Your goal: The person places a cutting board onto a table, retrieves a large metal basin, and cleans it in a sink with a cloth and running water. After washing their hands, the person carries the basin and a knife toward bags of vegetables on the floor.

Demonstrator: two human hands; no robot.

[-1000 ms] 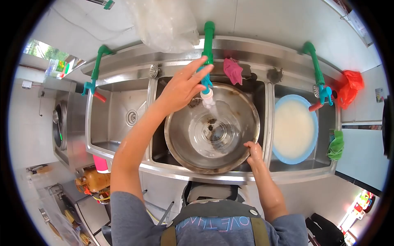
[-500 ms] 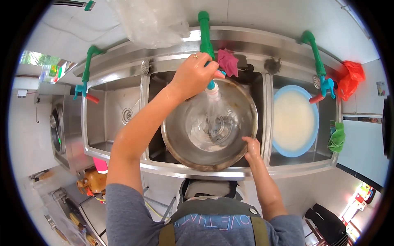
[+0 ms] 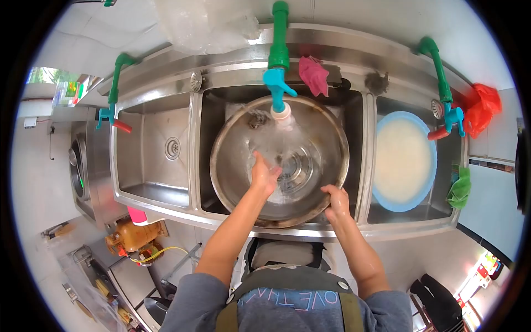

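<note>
A large round metal basin (image 3: 235,191) sits in the middle sink under a turquoise tap (image 3: 278,84). Water pours from the tap's white spout (image 3: 281,113) into it. My left hand (image 3: 265,174) is inside the basin, left of the stream, fingers spread and holding nothing. At the near right, my right hand (image 3: 336,202) grips the basin rim, thumb on top. A greyish, tangled clump (image 3: 256,118) shows near the far left of the basin; I cannot tell what it is.
In the right sink stands a blue tub (image 3: 405,160) of cloudy whitish liquid. A pink cloth (image 3: 314,76) lies behind the basin, and a green cloth (image 3: 459,188) hangs at the right edge. The left sink (image 3: 152,149) has a drain. An orange gas cylinder (image 3: 135,235) stands at lower left.
My left hand has let go of the tap and come down into the basin. The right hand still holds the rim. Water keeps running, and the basin sits slightly further left in view.
</note>
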